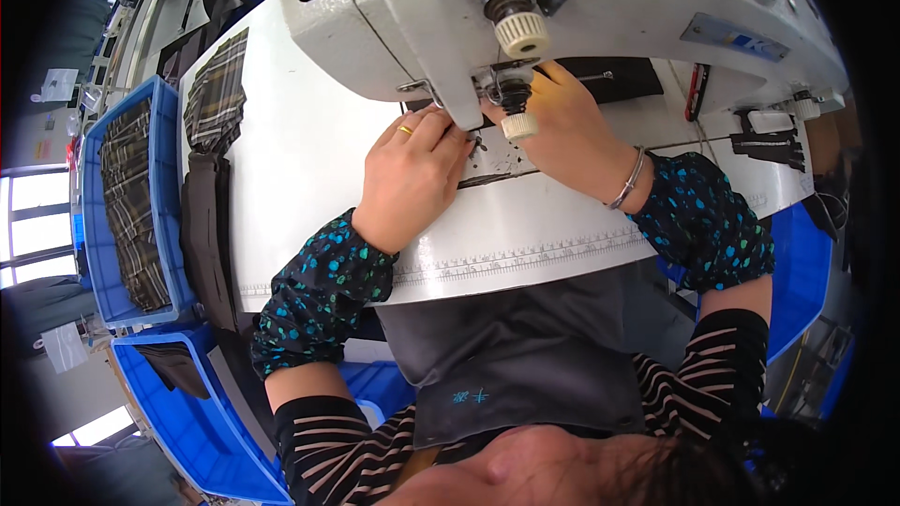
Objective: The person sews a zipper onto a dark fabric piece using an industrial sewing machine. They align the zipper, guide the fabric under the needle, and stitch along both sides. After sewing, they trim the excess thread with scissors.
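A white sewing machine (394, 28) reaches over the white table, and both hands work beneath its head. My left hand (412, 169), with a ring on one finger, has its fingers bent and pressed together at the edge of a dark cloth piece (628, 79), left of the needle area. On the other side, my right hand (577, 136) curls its fingers on the same cloth, which stretches out to the right behind it. The cream tension knobs (521, 35) and machine head hide the fingertips and most of the cloth between the hands.
Plaid cloth pieces (217, 94) and dark cloth (208, 225) lie along the table's left edge. Blue bins (167, 215) stand beyond, one holding plaid pieces. A red-and-black tool (697, 92) and small dark zipper-like strips (769, 148) lie at right. A ruler scale (525, 258) runs along the front edge.
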Action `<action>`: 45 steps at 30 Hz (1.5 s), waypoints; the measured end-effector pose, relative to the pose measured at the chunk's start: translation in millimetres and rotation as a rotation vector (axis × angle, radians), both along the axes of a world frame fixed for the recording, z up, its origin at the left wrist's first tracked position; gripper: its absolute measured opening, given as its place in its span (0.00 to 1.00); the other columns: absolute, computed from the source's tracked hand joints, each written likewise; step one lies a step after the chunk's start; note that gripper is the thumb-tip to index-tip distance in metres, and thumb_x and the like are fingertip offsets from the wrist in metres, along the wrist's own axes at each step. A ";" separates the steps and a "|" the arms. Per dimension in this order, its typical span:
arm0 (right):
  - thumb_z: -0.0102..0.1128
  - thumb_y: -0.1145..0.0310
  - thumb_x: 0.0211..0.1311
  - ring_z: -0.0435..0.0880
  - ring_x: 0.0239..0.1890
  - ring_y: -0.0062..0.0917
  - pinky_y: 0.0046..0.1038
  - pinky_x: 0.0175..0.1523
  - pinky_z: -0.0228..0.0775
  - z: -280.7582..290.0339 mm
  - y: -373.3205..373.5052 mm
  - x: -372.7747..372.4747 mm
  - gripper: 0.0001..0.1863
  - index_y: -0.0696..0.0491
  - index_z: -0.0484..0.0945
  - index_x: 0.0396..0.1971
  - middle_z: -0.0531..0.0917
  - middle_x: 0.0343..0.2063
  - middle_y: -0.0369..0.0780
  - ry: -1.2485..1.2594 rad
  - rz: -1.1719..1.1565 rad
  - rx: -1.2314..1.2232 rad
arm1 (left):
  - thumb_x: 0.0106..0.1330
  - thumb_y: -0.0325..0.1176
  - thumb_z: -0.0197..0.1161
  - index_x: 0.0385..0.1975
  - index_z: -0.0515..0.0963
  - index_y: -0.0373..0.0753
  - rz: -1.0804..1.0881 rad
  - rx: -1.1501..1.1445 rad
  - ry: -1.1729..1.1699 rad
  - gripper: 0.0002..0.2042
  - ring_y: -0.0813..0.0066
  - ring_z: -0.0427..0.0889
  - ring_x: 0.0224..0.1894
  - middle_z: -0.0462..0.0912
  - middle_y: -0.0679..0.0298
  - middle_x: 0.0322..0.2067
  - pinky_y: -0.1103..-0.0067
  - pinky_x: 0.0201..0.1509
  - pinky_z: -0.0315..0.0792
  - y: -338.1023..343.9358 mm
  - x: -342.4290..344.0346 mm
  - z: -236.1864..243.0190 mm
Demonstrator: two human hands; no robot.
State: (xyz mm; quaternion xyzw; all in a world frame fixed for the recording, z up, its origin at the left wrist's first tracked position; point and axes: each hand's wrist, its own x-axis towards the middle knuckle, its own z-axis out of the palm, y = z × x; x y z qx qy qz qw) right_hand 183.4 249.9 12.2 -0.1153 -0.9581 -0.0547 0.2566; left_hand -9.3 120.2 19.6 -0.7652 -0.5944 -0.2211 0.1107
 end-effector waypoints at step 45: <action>0.70 0.59 0.59 0.84 0.46 0.33 0.37 0.60 0.73 47.7 -14.6 23.8 0.23 0.52 0.85 0.53 0.87 0.43 0.41 -0.305 0.153 -0.238 | 0.64 0.37 0.74 0.53 0.86 0.37 0.020 -0.054 0.010 0.19 0.61 0.86 0.55 0.87 0.58 0.56 0.70 0.57 0.80 -15.9 -1.4 0.8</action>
